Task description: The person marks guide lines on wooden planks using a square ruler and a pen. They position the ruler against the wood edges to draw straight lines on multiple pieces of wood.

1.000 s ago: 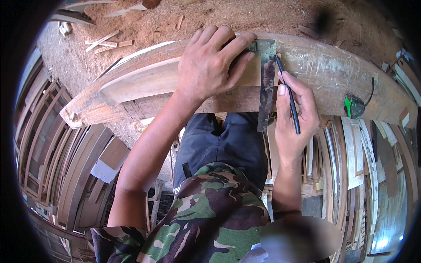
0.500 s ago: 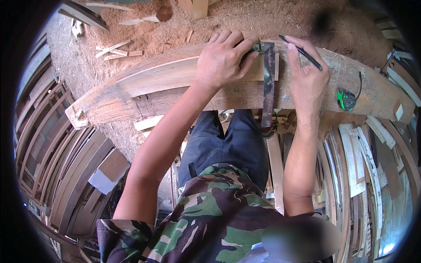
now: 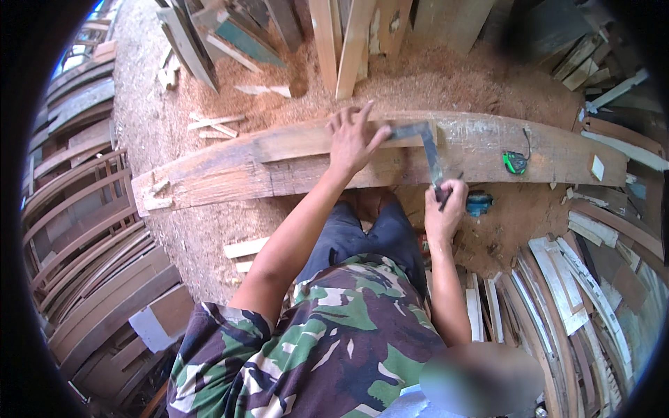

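Observation:
A wooden board (image 3: 296,147) lies on a long wooden workbench (image 3: 481,160) in front of me. My left hand (image 3: 350,143) is over the board with its fingers spread, the thumb close by one arm of a metal carpenter's square (image 3: 430,150). Whether that thumb touches the square I cannot tell. The square's other arm runs toward me across the bench. At its near end my right hand (image 3: 446,209) is closed around the tip of the square, with a dark pen also in its fingers, partly hidden and blurred.
A green and black tape measure (image 3: 514,162) rests on the bench to the right. Stacked wood strips (image 3: 97,258) fill the left side, and more lean at the right (image 3: 557,285). Upright planks (image 3: 355,49) stand beyond the bench. Below its near edge sits a blue tool (image 3: 479,203).
My right hand has come down from the far edge of the board to the near end of the square. The square is tilted now. My left hand's fingers have spread and lifted off its corner.

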Demonstrator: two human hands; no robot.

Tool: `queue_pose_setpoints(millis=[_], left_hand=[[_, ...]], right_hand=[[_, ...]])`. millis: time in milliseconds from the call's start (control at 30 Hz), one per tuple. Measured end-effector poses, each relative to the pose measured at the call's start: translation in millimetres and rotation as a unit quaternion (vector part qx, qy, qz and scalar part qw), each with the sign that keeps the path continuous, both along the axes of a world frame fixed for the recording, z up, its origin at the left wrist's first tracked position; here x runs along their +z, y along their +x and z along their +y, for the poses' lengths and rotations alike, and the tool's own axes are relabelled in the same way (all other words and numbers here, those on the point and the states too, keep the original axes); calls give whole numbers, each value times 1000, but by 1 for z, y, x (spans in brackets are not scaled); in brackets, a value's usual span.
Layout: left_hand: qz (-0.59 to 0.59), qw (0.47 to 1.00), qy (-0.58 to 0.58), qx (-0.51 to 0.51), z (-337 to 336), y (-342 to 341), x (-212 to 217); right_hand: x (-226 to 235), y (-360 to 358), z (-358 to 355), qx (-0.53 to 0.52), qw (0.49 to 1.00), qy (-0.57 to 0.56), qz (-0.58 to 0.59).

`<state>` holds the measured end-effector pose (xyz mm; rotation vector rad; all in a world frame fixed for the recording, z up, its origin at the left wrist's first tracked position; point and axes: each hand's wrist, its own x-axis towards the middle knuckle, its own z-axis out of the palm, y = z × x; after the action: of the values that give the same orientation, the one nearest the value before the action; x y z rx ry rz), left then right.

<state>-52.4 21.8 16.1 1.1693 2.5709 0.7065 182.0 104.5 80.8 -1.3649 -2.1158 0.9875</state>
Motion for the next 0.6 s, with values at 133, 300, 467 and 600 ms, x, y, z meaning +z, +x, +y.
queue_pose_setpoints(millis=[133, 300, 467, 600], left_hand=[[57, 985, -123, -110, -37, -13, -4], [70, 968, -160, -178, -28, -37, -33], [102, 931, -145, -319, -36, -28, -18], [130, 891, -109, -422, -60, -13, -19]], right_hand=[[26, 54, -19, 30, 994, 98, -35], [42, 112, -54, -80, 990, 102, -58], [30, 143, -91, -206, 973, 93, -38], [9, 154, -112, -232, 971, 56, -28]])
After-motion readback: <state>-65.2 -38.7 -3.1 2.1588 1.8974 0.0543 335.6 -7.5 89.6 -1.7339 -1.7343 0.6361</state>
